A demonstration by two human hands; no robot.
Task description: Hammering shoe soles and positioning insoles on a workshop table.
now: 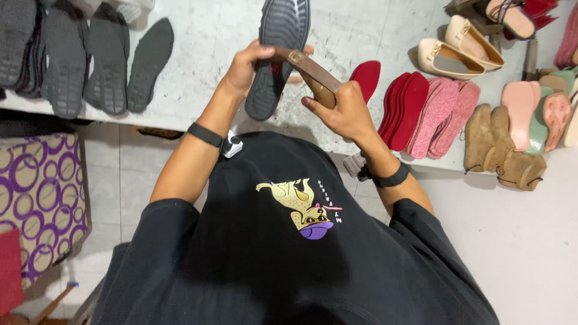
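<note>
My left hand point(244, 66) and my right hand point(343, 111) both hold a brown sandal point(310, 72) with a small metal buckle, raised above the white worktable point(198, 54). The left hand grips its upper end, the right hand its lower end. Behind the sandal, a dark grey rubber outsole point(274, 54) stands out; I cannot tell whether it rests on the table or is held. A red insole point(366, 78) lies just right of my hands. Both wrists wear black bands.
Dark grey outsoles point(90, 60) lie in a row at the table's left. Red insoles point(403, 108), pink insoles point(442, 114), beige flat shoes point(454, 51) and tan boots point(500, 147) crowd the right. A purple-ringed cushion point(39, 192) sits below left.
</note>
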